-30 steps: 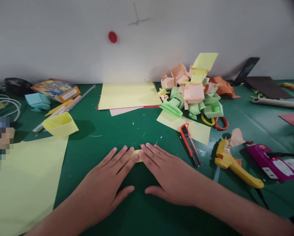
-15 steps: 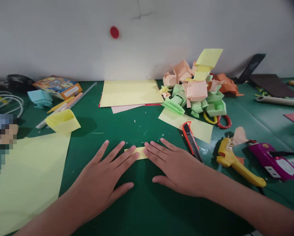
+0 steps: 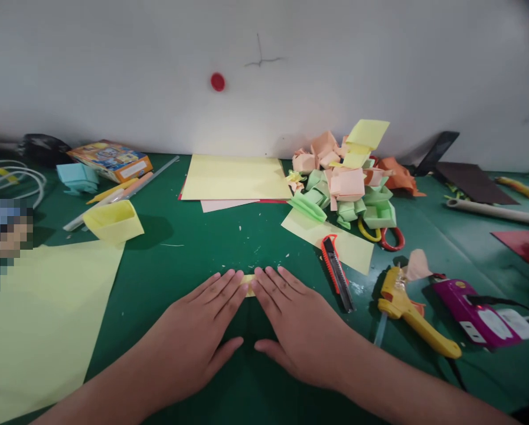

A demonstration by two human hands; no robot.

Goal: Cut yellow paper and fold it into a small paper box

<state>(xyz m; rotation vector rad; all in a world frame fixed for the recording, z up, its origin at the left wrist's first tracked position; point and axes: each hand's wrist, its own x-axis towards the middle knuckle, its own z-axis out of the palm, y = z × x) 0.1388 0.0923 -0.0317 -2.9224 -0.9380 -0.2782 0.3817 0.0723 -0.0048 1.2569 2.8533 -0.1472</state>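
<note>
- Resting left hand flat, fingers extended, on yellow paper strip
- Resting right hand likewise over its other end
- Including knife near right hand

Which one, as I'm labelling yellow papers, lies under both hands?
The narrow strip, its ends beneath left hand and right hand; no finger touches the other yellow papers.

I see left hand and right hand palm-down, fingers straight, angled in toward each other with a narrow gap between fingertips. Thumbs splayed inward, tips apart. I read both bare forearms slanting in from the lower corners.
</note>
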